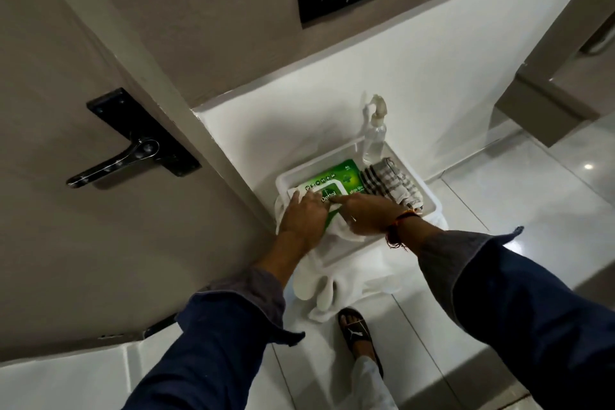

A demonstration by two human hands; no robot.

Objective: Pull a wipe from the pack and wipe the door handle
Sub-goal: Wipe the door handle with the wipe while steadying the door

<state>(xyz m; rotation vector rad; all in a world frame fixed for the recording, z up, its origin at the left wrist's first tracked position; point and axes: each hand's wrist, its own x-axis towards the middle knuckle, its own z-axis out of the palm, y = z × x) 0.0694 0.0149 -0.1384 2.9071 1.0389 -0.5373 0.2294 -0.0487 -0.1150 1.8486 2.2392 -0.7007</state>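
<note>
Both hands are down in the white tray [429, 206], right on the green wipe pack [336, 185]. The pack lies flat in the tray's left half, label up, its white lid flap facing the person. The left hand [304, 215] rests palm-down over the pack's near-left corner, fingers [307, 198] spread flat and apart, pressing rather than clamping. The right hand [367, 215] comes in from the right, its index finger stretched out to the lid flap near the printed logo; the other fingers curl under, and whether they pinch anything cannot be told from here. A red thread band [401, 226] circles the right wrist. Just beside the pack, on the right, a folded checked cloth [392, 183] lies in the tray, and a clear pump bottle [374, 140] stands upright at the far corner. White gloves [319, 289] drape over the tray's near edge. Well off to the left, the dark lever door handle [109, 166] sits on its black plate on the door [66, 243], untouched by either hand. A sandalled foot [357, 333] stands on the tiled floor [532, 210] below.
</note>
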